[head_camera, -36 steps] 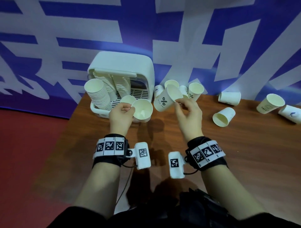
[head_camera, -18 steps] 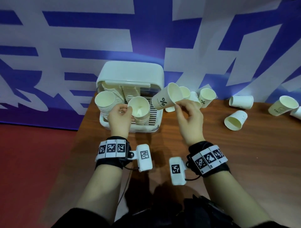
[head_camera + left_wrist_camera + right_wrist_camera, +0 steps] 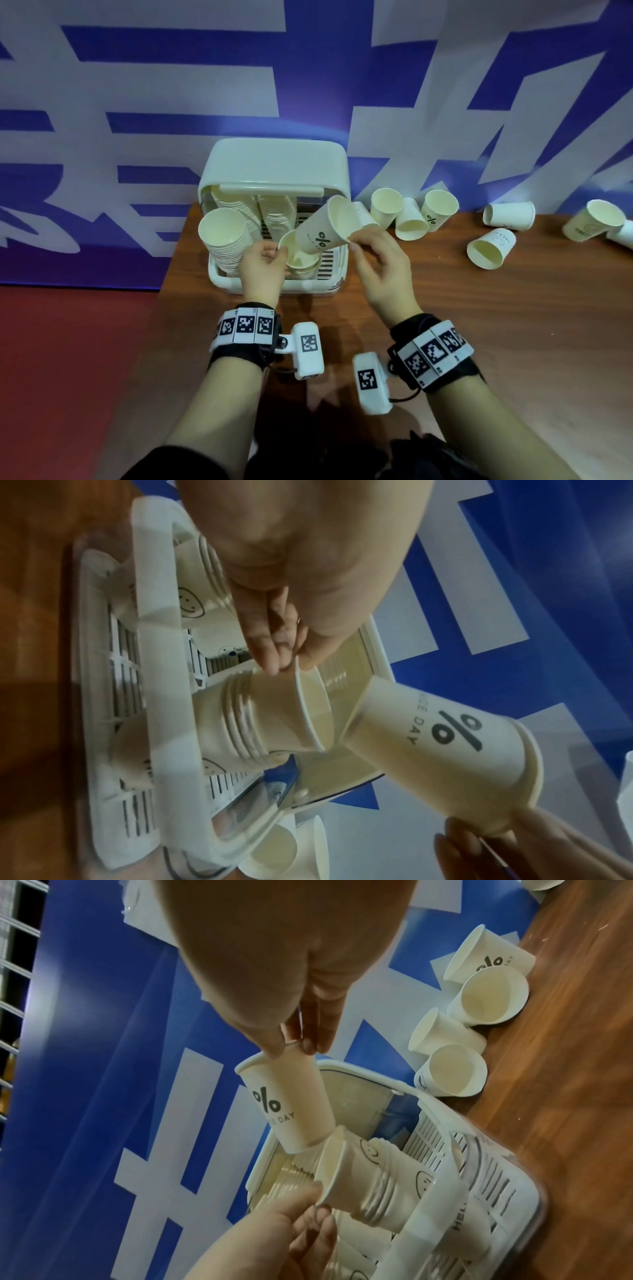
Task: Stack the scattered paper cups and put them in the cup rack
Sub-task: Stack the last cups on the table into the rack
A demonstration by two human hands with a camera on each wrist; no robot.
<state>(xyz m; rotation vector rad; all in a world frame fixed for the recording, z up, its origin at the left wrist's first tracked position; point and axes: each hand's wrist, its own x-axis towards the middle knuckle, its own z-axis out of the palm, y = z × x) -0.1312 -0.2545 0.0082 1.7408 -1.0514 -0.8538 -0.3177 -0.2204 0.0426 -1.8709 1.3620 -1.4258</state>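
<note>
From the head view, our right hand (image 3: 380,270) pinches the loose cup (image 3: 325,229) by its rim, tilted base-first toward the stack (image 3: 299,260) in the cup rack (image 3: 274,164), so it can nest.

Left wrist view: our left fingers (image 3: 270,642) pinch the stack's top rim, steadying it.

Right wrist view: the cup's base sits just at that open mouth, below our fingertips.

Wall: a blue banner (image 3: 308,85) with big white shapes hangs right behind the table, faintly creased.
Table: brown wood (image 3: 496,342), its far edge against the banner.
Floor: red (image 3: 68,377), off to the left of the table.
Light: soft and dim, with dark shadows on the wood.
</note>
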